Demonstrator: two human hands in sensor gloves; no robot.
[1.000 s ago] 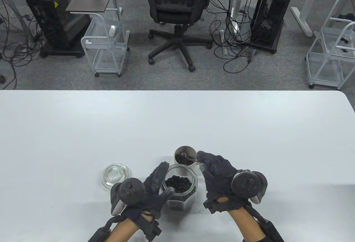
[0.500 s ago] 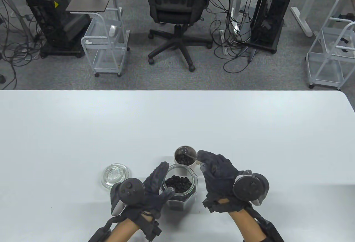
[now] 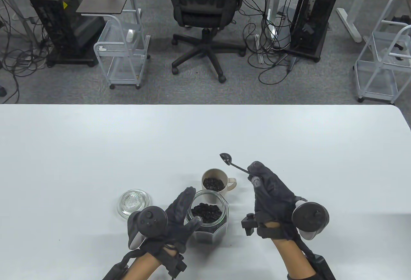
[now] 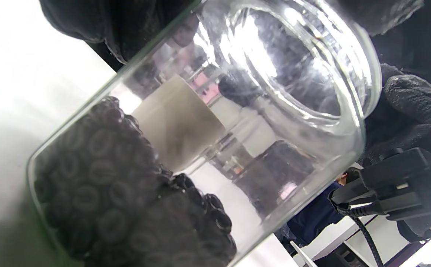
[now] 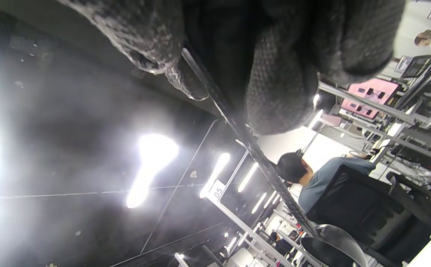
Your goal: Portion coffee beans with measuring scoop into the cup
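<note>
Going back for another scoop, the measuring scoop [image 3: 225, 158] pinched in the right hand [image 3: 273, 193] is best kept level. The glass jar [image 3: 208, 219] is gripped by the left hand [image 3: 175, 219], so it should be held steady beside the cup [image 3: 214, 182].

dark brown beans [image 3: 206, 212] in a clear jar [image 3: 224, 220], beige cup [image 3: 231, 182], black scoop [image 3: 225, 158], white tabletop [image 3: 96, 151]

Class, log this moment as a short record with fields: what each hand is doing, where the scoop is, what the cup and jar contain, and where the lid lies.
left hand: grips the jar
right hand: pinches the scoop by its handle
scoop: raised, beyond the cup, bowl looks empty
cup: holds beans
jar: open, part full of beans
lid: on the table, left of the jar
</note>
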